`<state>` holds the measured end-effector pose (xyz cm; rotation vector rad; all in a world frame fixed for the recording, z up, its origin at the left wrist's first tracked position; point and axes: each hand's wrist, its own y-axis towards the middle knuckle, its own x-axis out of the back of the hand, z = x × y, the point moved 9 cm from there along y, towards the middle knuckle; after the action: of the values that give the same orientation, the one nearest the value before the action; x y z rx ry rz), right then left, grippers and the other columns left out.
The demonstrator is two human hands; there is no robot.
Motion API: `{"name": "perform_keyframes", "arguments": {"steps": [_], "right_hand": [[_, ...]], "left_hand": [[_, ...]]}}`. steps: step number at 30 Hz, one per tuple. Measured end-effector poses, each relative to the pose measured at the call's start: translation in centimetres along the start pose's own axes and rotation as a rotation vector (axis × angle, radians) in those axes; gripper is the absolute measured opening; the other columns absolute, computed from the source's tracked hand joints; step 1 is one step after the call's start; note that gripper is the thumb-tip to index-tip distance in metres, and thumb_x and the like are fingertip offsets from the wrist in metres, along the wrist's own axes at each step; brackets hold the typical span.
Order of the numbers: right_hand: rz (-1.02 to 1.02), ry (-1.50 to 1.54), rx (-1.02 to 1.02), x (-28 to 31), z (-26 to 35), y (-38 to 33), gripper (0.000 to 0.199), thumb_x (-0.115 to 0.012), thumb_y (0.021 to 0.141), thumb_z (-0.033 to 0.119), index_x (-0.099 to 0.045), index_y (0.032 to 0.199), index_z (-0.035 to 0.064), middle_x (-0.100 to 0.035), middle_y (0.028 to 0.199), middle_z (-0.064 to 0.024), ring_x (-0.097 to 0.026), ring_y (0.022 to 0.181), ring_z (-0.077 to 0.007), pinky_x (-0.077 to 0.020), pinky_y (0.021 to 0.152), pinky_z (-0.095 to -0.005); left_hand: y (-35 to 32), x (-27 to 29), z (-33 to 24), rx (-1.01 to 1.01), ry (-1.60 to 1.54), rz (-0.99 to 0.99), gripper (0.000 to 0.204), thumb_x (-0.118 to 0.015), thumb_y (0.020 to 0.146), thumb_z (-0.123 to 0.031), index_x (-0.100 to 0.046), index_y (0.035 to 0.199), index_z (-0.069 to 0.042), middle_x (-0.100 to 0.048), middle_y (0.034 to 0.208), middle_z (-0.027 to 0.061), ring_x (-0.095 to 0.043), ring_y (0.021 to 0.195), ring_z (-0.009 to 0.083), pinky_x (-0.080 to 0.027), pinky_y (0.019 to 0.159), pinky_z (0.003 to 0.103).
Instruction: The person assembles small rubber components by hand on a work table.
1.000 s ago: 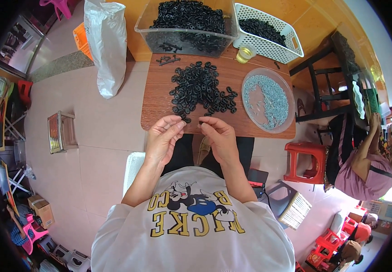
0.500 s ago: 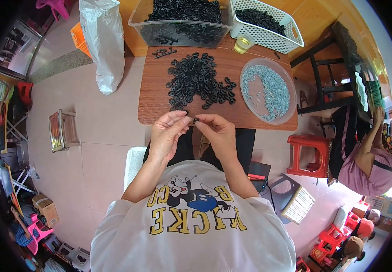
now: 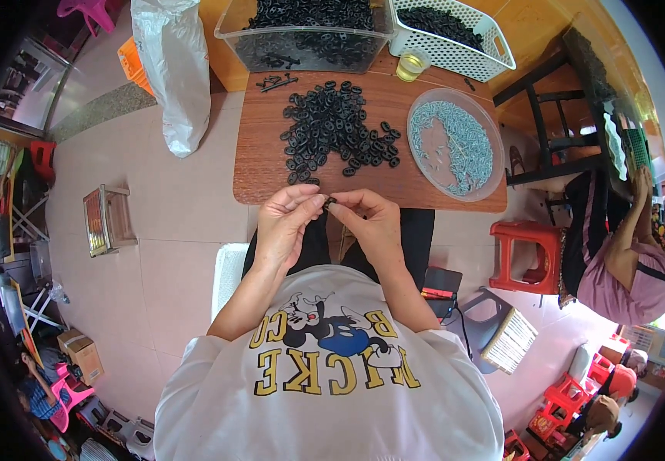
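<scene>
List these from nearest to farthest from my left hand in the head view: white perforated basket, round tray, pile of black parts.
From your left hand:
1. Pile of black parts: just ahead, on the table.
2. Round tray: at the table's right side.
3. White perforated basket: beyond the tray, far right.

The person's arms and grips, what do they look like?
Both grips, left grip and right grip, are bare hands with no gloves. The forearms are bare too, with no watch or bracelet showing. Short, loose white sleeves cover the arms above.
</scene>
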<state>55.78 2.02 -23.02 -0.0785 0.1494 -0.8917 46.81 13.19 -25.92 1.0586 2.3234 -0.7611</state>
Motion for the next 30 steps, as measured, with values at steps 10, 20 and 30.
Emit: {"name": "perform_keyframes", "arguments": {"steps": [10,20,30], "right_hand": [[-0.034,-0.11,-0.028,0.1,0.0,-0.9,0.013,-0.07,0.077,0.004,-0.069,0.089,-0.0003,-0.065,0.074,-0.0007,-0.053,0.062,-0.0025,-0.0407,0.055,-0.0165],[-0.104,-0.032,0.006,-0.2,-1.7,-1.2,0.013,-0.069,0.078,0.004,-0.069,0.089,-0.0017,-0.067,0.077,-0.0018,-0.055,0.064,-0.0039,-0.0435,0.059,-0.0183],[-0.099,-0.083,-0.016,0.0,-1.7,-1.3,0.013,-0.069,0.078,0.005,-0.069,0.09,-0.0016,-0.067,0.076,-0.0018,-0.054,0.064,-0.0037,-0.0436,0.059,-0.0188]], "left_hand": [[-0.5,0.0,-0.8,-0.088,0.159,0.022,0.022,-0.066,0.079,0.006,-0.063,0.1,0.002,-0.067,0.089,0.0108,-0.064,0.08,0.0128,-0.052,0.075,0.024],[-0.5,1.0,0.3,-0.046,0.163,-0.026,0.02,-0.065,0.079,0.004,-0.065,0.099,0.003,-0.067,0.089,0.0099,-0.062,0.076,0.0115,-0.05,0.07,0.023],[-0.2,1.6,0.6,-0.002,0.141,-0.02,0.029,-0.066,0.078,0.004,-0.061,0.107,0.003,-0.067,0.088,0.0095,-0.061,0.077,0.0114,-0.048,0.068,0.022]]}}
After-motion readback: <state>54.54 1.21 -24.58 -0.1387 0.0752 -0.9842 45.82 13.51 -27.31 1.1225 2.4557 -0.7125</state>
